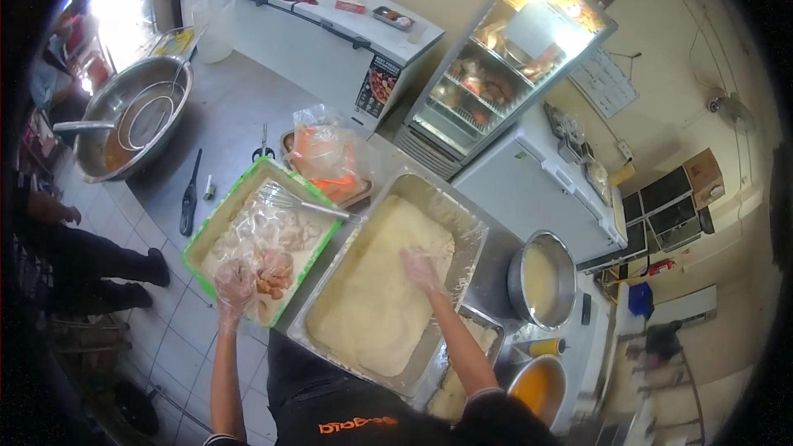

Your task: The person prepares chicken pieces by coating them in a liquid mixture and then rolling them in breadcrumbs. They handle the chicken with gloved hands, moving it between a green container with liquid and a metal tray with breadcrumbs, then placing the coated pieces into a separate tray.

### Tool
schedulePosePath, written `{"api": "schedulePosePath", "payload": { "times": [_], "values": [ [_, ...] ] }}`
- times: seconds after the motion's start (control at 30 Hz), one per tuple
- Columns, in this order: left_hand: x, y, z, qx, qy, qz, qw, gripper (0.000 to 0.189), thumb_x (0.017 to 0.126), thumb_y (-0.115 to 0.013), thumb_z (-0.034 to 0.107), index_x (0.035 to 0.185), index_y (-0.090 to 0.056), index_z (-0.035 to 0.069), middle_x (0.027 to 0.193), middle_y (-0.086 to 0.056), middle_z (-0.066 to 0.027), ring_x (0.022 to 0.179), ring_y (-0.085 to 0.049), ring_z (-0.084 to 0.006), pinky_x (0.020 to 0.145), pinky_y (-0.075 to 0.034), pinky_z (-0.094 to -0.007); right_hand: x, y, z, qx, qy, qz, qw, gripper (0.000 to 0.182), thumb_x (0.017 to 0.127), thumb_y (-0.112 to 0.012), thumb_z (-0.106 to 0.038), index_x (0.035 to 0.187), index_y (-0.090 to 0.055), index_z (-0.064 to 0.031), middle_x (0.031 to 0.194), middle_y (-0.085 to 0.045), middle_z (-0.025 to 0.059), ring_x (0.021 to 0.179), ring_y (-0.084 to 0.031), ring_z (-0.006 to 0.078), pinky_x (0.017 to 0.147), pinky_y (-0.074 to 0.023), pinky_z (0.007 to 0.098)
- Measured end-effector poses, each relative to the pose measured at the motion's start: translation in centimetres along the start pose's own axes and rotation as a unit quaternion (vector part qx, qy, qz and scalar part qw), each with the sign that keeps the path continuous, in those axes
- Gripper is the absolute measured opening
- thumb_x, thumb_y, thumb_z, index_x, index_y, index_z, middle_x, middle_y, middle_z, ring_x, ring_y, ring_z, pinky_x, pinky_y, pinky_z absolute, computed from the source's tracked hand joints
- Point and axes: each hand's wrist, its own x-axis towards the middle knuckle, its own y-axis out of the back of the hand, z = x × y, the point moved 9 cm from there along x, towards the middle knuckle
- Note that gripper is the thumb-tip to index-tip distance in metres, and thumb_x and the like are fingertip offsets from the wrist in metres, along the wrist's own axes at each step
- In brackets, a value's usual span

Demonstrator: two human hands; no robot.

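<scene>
My left hand [234, 280], in a clear plastic glove, is inside a green-rimmed tray [197, 240] of pale batter. Its fingers are curled beside raw meat pieces [274, 271], and whether they grip one is hidden. More coated meat [297, 232] lies farther up the tray, where a wire whisk [297, 201] rests across the rim. My right hand [422, 267], also gloved and slightly blurred, is spread over pale flour [372, 303] in a deep steel pan [474, 248]. Nothing shows in that hand.
Beyond the tray sit bagged orange-red food [325, 158], scissors [264, 144] and a long-nosed lighter [191, 198]. A large steel basin [186, 83] holds a strainer [147, 122]. Steel bowls of pale [541, 279] and orange liquid [536, 387] stand right. A person [80, 260] stands left.
</scene>
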Motion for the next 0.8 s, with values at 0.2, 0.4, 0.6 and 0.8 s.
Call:
{"api": "schedulePosePath", "payload": {
  "times": [0.2,0.4,0.6,0.8],
  "values": [
    [-0.5,1.9,1.4,0.059,-0.065,0.076,0.993,0.015,0.072,-0.058,0.016,0.078,-0.055,0.002,0.070,-0.055,-0.0185,0.066,-0.053,-0.0372,0.060,-0.042,-0.0447,-0.5,1.1,-11.0,-0.113,-0.002,-0.034,0.993,0.030,0.084,-0.045,-0.032,0.092,-0.060,-0.0071,0.091,-0.061,0.0170,0.085,-0.057,0.0332,0.075,-0.0448,0.0450],
    [-0.1,1.4,1.6,0.046,-0.051,0.079,0.995,0.013,0.072,-0.057,0.015,0.074,-0.055,0.002,0.067,-0.054,-0.0183,0.063,-0.053,-0.0371,0.058,-0.041,-0.0447,-4.1,-3.1,-11.8,-0.015,0.277,-0.088,0.957,0.026,0.082,-0.047,-0.029,0.095,-0.059,-0.0088,0.098,-0.058,0.0170,0.088,-0.056,0.0323,0.072,-0.0447,0.0448],
    [-0.1,1.8,2.2,0.049,-0.058,0.075,0.994,0.012,0.071,-0.056,0.013,0.068,-0.052,0.001,0.063,-0.051,-0.0183,0.060,-0.051,-0.0363,0.055,-0.038,-0.0435,-0.4,1.0,-13.4,-0.103,0.243,-0.026,0.964,0.023,0.081,-0.049,-0.025,0.095,-0.056,-0.0087,0.095,-0.055,0.0149,0.085,-0.053,0.0308,0.067,-0.0408,0.0447],
    [0.2,2.1,3.3,0.035,-0.052,0.078,0.995,0.011,0.071,-0.056,0.012,0.070,-0.054,0.001,0.064,-0.052,-0.0179,0.061,-0.052,-0.0359,0.056,-0.039,-0.0430,-0.7,1.7,-13.6,-0.102,0.154,-0.025,0.982,0.025,0.078,-0.051,-0.027,0.094,-0.056,-0.0080,0.089,-0.052,0.0106,0.087,-0.050,0.0271,0.073,-0.0386,0.0444]
  ]
}}
